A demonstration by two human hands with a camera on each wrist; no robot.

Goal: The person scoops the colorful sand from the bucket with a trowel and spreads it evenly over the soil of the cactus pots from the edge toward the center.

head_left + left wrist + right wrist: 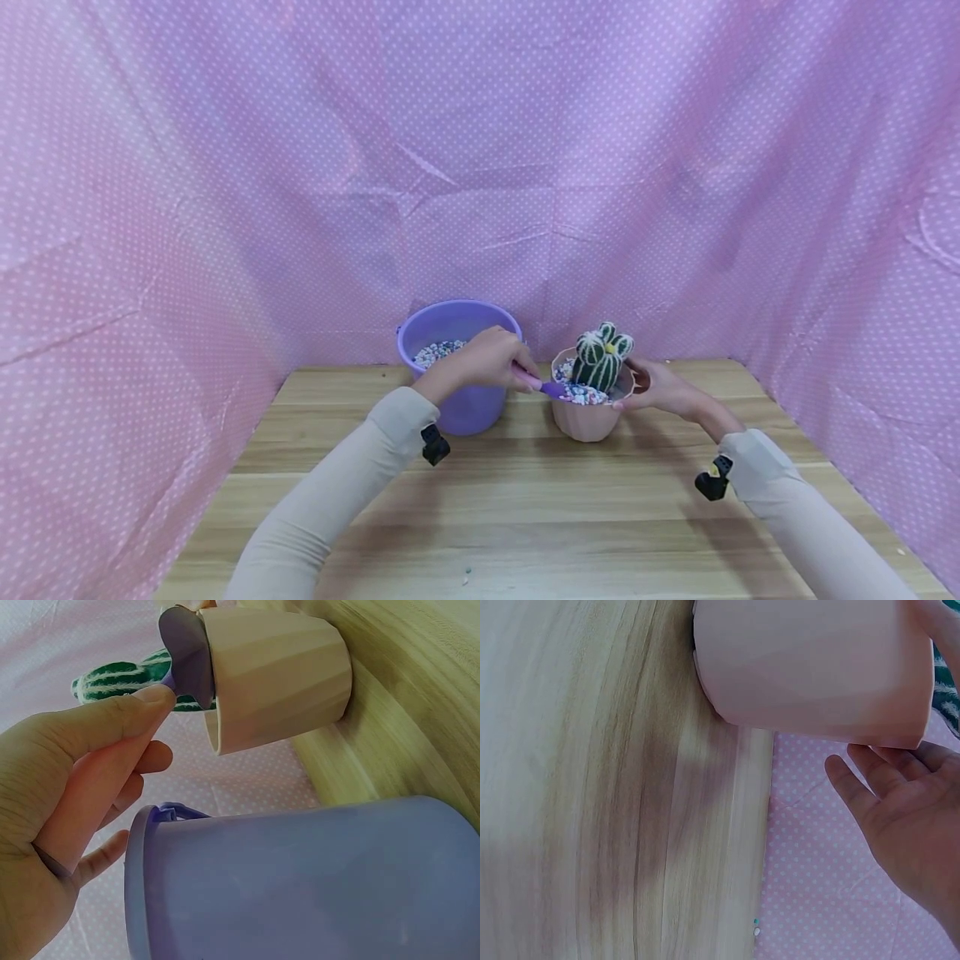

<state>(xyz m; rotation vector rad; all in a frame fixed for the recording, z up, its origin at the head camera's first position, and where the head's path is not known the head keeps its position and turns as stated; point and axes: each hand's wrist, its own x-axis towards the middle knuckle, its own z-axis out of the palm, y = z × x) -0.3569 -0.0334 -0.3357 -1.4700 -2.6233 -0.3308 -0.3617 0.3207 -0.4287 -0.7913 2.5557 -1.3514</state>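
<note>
My left hand [491, 358] grips the pink handle of a small trowel [187, 656] with a purple blade. The blade is at the near left rim of a pale pink flowerpot [587, 423]. White and coloured pebbles [588, 395] lie inside the pot around a green-and-white striped cactus [597, 373], which has a yellow spot near its top. On the pot's right side my right hand [663, 390] holds the rim, thumb at the front and fingers behind. The left wrist view shows the thumb pressed along the handle near the blade.
Left of the pot stands a purple bucket [468, 414] containing similar pebbles [437, 352], partly behind my left hand. Pink dotted cloth [480, 167] hangs around the back and sides of the wooden table [570, 517]. A few stray pebbles [467, 575] lie near the front.
</note>
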